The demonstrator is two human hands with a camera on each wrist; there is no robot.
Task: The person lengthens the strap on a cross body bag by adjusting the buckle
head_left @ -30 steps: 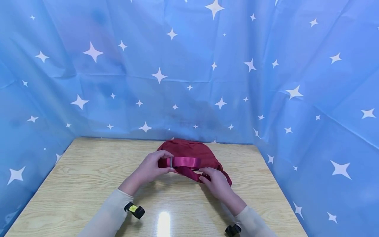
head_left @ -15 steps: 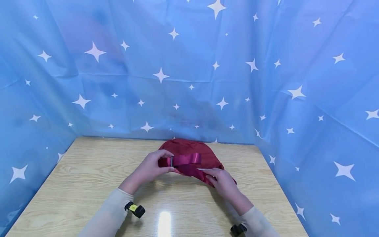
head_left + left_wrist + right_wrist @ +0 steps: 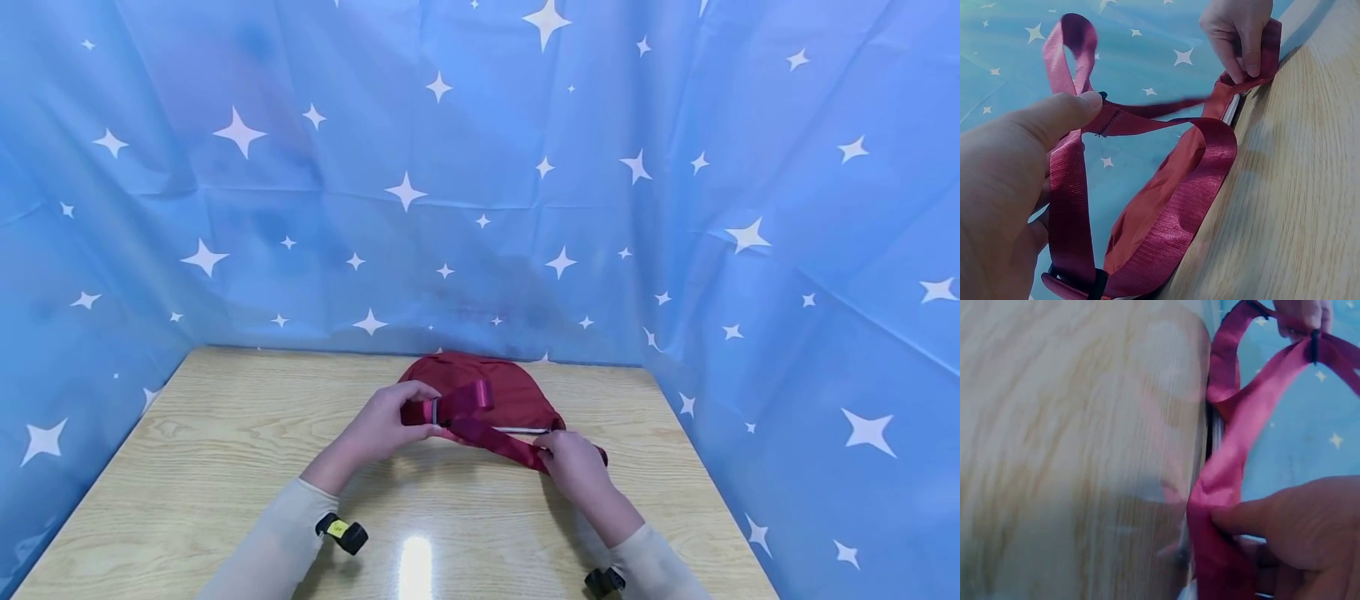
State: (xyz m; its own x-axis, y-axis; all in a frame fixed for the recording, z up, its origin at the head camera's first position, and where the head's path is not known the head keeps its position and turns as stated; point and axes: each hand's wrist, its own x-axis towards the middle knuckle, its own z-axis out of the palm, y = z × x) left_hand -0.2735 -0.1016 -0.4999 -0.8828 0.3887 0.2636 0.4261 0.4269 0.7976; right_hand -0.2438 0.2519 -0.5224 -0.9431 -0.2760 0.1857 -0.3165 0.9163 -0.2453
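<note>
A dark red fabric waist bag (image 3: 498,385) lies at the back of the table, its pale zipper (image 3: 521,431) along the front edge. My left hand (image 3: 381,419) pinches its shiny red strap at a dark slider buckle (image 3: 434,411), thumb on top. A loop of strap (image 3: 1075,44) stands up beside that thumb in the left wrist view. Further right, my right hand (image 3: 576,468) pinches a lower run of strap (image 3: 506,444), which stretches between the hands. A second dark buckle (image 3: 1094,284) hangs below my left hand. My right fingertips are partly hidden behind the strap.
The light wood table (image 3: 247,442) extends around the bag on both sides and in front. A blue star-patterned curtain (image 3: 480,183) closes off the back and sides. A small black camera (image 3: 342,532) sits on my left wrist, another camera (image 3: 603,582) on my right.
My right hand has moved right and slightly nearer, drawing its run of strap straighter. The upper strap loop beside my left hand has become shorter. My left hand has stayed almost still.
</note>
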